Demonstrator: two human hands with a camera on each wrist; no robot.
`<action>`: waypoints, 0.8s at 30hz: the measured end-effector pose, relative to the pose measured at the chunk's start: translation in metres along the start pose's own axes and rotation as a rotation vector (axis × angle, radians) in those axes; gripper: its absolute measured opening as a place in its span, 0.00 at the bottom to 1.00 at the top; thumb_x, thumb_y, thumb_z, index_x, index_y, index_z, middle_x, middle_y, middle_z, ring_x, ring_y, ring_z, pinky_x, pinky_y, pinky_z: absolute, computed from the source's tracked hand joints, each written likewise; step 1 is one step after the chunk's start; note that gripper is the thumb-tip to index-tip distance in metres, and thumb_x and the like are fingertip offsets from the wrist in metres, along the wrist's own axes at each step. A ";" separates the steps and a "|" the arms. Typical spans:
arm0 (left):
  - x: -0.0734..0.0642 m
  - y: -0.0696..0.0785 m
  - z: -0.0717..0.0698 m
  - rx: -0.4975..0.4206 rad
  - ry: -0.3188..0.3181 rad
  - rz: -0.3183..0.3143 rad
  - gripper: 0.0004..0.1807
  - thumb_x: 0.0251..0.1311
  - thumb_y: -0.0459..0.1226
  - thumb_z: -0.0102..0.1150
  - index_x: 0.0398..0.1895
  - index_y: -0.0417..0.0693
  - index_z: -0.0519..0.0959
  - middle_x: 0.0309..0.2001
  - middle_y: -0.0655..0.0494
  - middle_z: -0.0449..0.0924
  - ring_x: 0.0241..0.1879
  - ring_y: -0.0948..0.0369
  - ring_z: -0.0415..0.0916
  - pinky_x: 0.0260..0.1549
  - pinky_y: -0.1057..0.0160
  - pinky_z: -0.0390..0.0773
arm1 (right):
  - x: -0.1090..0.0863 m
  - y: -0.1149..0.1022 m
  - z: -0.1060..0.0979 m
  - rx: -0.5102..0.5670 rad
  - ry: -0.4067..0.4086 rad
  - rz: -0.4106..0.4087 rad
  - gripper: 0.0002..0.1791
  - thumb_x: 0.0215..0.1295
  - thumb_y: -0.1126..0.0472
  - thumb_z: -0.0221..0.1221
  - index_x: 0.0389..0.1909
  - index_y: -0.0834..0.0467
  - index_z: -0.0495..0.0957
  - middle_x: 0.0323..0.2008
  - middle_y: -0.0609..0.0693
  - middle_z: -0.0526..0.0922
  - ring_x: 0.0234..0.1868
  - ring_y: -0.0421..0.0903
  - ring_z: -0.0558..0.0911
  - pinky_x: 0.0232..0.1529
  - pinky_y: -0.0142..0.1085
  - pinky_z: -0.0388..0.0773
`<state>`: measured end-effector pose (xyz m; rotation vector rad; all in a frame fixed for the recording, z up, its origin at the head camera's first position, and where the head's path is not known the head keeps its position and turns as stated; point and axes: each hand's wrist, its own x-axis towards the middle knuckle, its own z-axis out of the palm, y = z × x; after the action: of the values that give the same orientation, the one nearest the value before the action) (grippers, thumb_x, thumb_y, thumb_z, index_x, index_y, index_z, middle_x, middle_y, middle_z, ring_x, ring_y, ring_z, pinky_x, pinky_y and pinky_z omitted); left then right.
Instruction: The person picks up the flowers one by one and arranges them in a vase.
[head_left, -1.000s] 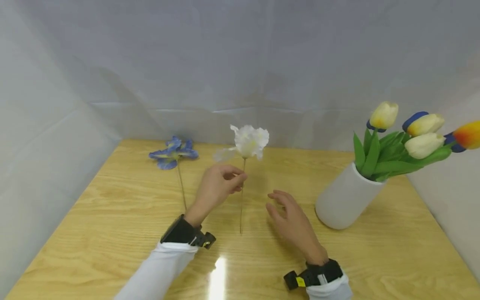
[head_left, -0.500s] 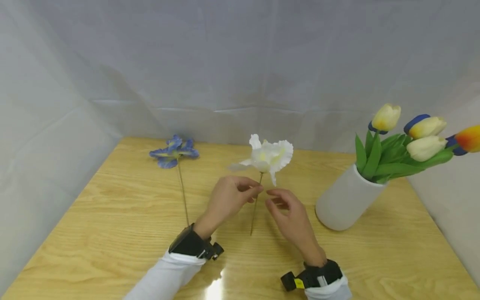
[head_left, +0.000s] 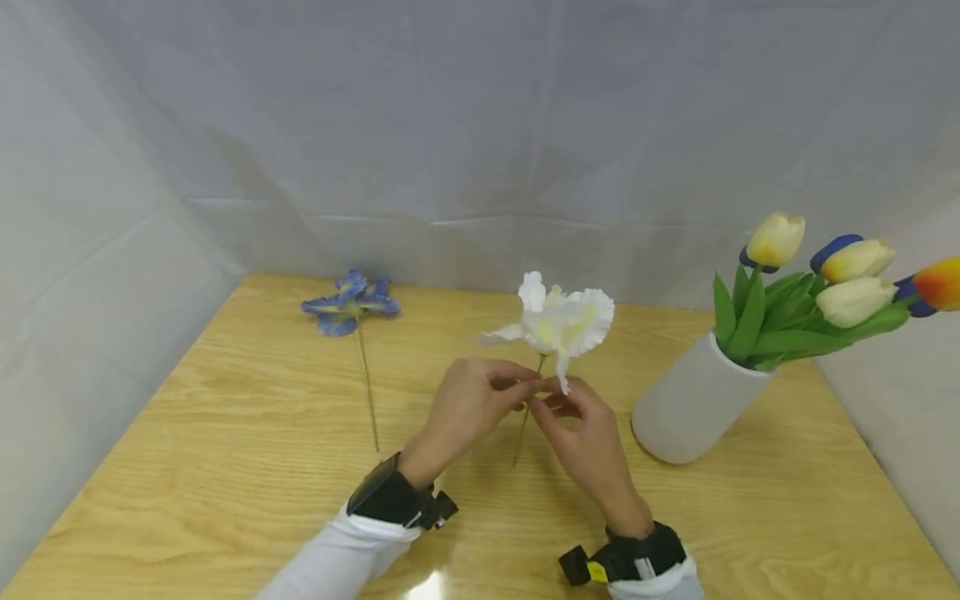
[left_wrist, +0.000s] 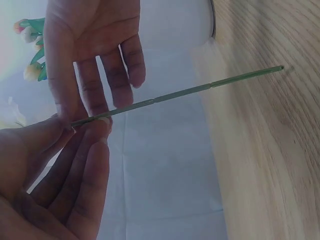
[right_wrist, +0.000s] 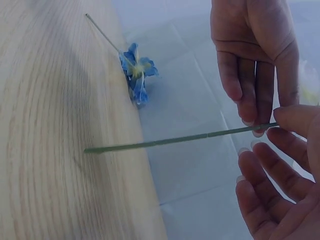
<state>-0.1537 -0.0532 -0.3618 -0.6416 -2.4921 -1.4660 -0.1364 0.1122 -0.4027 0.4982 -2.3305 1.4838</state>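
Note:
A white artificial iris (head_left: 566, 321) stands over the table with its bloom up and its thin stem slanting down to the left. My left hand (head_left: 480, 400) pinches the stem between thumb and fingers below the bloom. Fingertips of my right hand (head_left: 588, 442) meet the left ones there, its thumb and index finger at either side of the stem. In the left wrist view the bare green stem (left_wrist: 180, 94) runs out past both hands toward the wood. The stem's lower end (right_wrist: 92, 150) shows close over the table in the right wrist view.
A blue artificial iris (head_left: 348, 304) lies on the wooden table (head_left: 225, 467) at the left. On the right, a white vase (head_left: 690, 400) leans to the right, holding several tulips (head_left: 855, 302) with green leaves. Grey cloth (head_left: 480, 125) hangs behind the table.
My left hand has carried the white iris rightward and a little toward me, its bloom tipping right. My right hand has stayed nearly in place, and its fingertips have come to the stem.

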 end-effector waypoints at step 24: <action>-0.018 -0.012 -0.014 0.200 -0.063 -0.203 0.27 0.52 0.61 0.62 0.50 0.58 0.82 0.41 0.62 0.84 0.30 0.69 0.80 0.29 0.67 0.79 | -0.004 0.005 -0.020 0.027 0.105 0.036 0.06 0.63 0.61 0.63 0.40 0.57 0.84 0.35 0.44 0.84 0.32 0.42 0.83 0.32 0.32 0.82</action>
<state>-0.1436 -0.0754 -0.3709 -0.4156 -2.7763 -1.2504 -0.1332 0.1327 -0.4010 0.3778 -2.2517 1.5219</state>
